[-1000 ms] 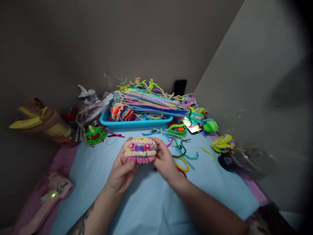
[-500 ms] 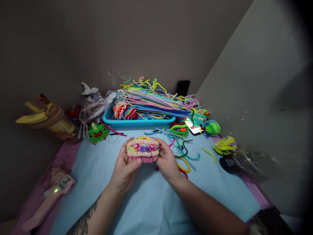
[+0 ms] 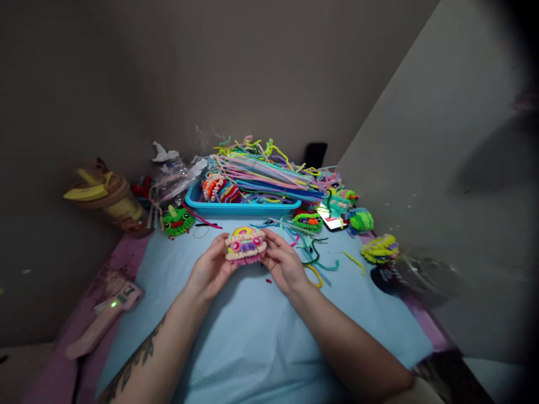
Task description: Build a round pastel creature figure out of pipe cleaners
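Observation:
A round pipe-cleaner figure (image 3: 245, 245), cream with pink eyes, a purple middle and a pink fringe, sits between both my hands just above the light blue table cover (image 3: 256, 336). My left hand (image 3: 210, 270) grips its left side with fingers curled under it. My right hand (image 3: 283, 262) holds its right side, thumb on top. Loose pipe-cleaner pieces (image 3: 314, 258) lie just right of my right hand.
A blue tray (image 3: 240, 206) heaped with coloured pipe cleaners stands at the back. Finished figures lie around: a green one (image 3: 178, 220) left, others (image 3: 361, 220) and a yellow one (image 3: 380, 248) right. A pink glue gun (image 3: 105, 317) lies at the left, a brown bottle (image 3: 110, 199) beyond it. Walls close in behind and right.
Both hands have carried the figure a little farther from me and tilted its top toward the view. The camera has shifted, so everything sits slightly more to the right.

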{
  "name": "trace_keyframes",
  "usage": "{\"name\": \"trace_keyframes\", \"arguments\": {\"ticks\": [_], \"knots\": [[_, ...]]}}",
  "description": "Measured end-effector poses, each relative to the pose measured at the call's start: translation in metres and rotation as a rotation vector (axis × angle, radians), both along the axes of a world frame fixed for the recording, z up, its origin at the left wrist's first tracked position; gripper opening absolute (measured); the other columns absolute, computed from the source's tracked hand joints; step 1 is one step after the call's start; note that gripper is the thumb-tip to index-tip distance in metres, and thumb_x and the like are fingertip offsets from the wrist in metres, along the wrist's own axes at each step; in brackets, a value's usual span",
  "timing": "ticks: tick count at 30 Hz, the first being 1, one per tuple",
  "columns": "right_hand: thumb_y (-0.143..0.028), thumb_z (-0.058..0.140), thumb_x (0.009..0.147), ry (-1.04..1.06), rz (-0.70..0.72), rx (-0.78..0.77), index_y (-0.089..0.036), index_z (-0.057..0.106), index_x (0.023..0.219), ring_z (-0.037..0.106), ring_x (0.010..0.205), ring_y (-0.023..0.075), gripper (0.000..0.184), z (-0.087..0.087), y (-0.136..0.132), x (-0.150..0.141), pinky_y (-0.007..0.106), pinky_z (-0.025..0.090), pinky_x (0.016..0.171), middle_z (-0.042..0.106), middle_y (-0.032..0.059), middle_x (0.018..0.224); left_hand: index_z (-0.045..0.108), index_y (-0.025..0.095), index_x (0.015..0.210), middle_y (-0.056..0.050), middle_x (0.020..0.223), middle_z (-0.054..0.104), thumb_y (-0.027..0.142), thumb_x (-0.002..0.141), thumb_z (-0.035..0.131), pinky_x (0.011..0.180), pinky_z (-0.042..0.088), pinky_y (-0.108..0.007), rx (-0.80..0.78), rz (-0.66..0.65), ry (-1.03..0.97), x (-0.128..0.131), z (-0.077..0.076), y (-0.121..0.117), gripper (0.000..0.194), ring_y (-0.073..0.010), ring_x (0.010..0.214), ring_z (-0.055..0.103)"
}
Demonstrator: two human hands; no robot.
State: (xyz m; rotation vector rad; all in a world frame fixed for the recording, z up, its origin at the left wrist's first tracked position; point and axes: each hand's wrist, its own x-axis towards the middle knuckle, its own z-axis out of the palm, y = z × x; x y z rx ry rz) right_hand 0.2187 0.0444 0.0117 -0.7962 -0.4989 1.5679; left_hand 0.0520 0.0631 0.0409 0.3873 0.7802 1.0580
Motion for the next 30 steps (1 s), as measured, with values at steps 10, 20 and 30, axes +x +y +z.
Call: {"name": "trace_keyframes", "arguments": {"ticks": [10, 20, 30], "knots": [[-0.003, 0.059, 0.053, -0.135, 0.275, 0.101, -0.026, 0.062, 0.113, 0.054, 0.119, 0.0236, 0.065, -0.015, -0.003, -0.009, 0.04, 0.036, 0.105, 0.061, 0.0025, 0.125, 0.059, 0.014, 0.116, -0.01, 0.091, 0.069, 0.048, 0.092, 0.025, 0.048, 0.048, -0.025, 0.505, -0.313, 1.294, -0.042, -0.01, 0.017, 0.053, -0.017, 0.061, 0.063], [-0.008, 0.052, 0.051, -0.43, 0.251, 0.201, -0.03, 0.051, 0.126, 0.022, 0.141, 0.0222, 0.079, -0.031, -0.003, -0.001, 0.045, 0.019, 0.115, 0.034, -0.0014, 0.149, 0.056, 0.018, 0.121, -0.011, 0.118, 0.063, 0.044, 0.071, 0.065, 0.086, 0.048, -0.034, 0.761, -0.427, 1.33, -0.082, -0.004, 0.021, 0.057, -0.0244, 0.1, 0.061], [-0.008, 0.05, 0.053, -0.472, 0.243, 0.286, -0.028, 0.041, 0.128, 0.033, 0.137, 0.0205, 0.078, -0.045, -0.003, -0.019, 0.043, 0.022, 0.114, 0.037, 0.006, 0.144, 0.039, 0.014, 0.136, -0.016, 0.138, 0.045, 0.014, 0.063, 0.07, 0.105, 0.035, -0.041, 1.008, -0.524, 1.374, -0.072, -0.024, 0.023, 0.079, -0.0277, 0.125, 0.045]]}}
